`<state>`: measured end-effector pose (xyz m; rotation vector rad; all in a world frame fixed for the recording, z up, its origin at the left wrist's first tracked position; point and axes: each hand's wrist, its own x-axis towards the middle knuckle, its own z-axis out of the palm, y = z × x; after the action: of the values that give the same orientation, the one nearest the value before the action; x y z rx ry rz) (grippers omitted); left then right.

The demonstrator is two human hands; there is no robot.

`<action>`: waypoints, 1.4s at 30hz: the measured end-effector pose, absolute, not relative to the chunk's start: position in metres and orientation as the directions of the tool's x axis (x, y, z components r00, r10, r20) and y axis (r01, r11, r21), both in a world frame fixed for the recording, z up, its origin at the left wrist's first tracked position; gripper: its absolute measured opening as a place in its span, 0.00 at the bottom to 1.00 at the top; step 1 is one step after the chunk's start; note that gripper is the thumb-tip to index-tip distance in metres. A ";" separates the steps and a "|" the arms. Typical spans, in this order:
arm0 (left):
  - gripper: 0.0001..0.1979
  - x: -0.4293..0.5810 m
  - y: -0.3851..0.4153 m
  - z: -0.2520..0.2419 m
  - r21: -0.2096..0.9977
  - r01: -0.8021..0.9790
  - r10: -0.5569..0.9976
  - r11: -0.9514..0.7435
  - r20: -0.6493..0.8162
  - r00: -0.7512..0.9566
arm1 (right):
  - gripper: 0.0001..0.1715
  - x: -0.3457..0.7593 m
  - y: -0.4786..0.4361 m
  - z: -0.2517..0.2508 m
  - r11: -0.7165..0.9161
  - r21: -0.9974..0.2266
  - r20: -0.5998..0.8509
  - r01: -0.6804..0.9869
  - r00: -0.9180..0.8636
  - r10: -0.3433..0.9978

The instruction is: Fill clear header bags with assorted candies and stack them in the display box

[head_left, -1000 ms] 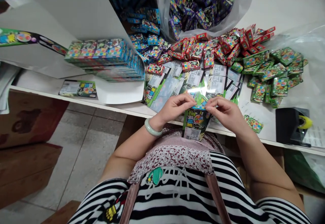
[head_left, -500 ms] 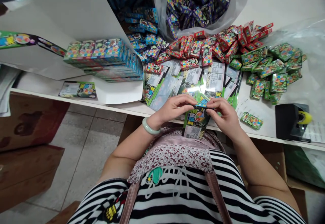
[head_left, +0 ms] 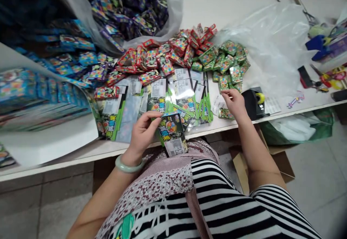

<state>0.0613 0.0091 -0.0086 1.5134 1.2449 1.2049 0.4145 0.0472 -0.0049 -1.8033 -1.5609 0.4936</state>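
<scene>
My left hand (head_left: 145,132) pinches the top left corner of a black printed packet (head_left: 172,132), which hangs at the table's front edge against the apron. A blue strip shows along the packet's top. My right hand (head_left: 234,103) is off the packet, over the table just above a single green box (head_left: 225,113) and left of the black tape dispenser (head_left: 253,103). Its thumb and fingertips are near each other; whether anything small is between them cannot be made out. Behind lie piles of green boxes (head_left: 229,63) and red boxes (head_left: 151,60), with flat printed packets (head_left: 158,94) in front.
A plastic bag of purple boxes (head_left: 135,11) stands at the back, blue boxes (head_left: 73,42) beside it. Stacked boxes (head_left: 40,90) sit in a white carton at the left. Clear plastic (head_left: 273,51), scissors (head_left: 324,78) and a blue tool (head_left: 317,47) are at the right.
My right hand has let go of the packet and moved right, to the single green box. My left hand still holds the packet. The view has swung to the right.
</scene>
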 end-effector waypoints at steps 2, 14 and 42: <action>0.09 0.065 0.010 -0.008 0.962 0.207 0.983 -0.180 0.169 0.068 | 0.12 0.437 0.060 -0.010 -0.136 -0.585 0.089 0.799 0.230 0.969; 0.08 0.071 0.011 -0.004 0.955 0.220 0.979 -0.201 0.188 0.078 | 0.06 0.440 0.063 -0.015 -0.295 -0.696 -0.171 0.655 0.247 0.954; 0.10 0.085 0.010 -0.004 0.954 0.173 0.969 -0.246 0.240 0.058 | 0.18 0.261 0.078 0.077 0.067 -0.785 -0.355 0.615 -0.537 0.765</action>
<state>0.0854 0.0103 -0.0038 1.5443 1.1865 1.2707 0.2612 0.0784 0.0765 -1.4241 -2.1773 1.4709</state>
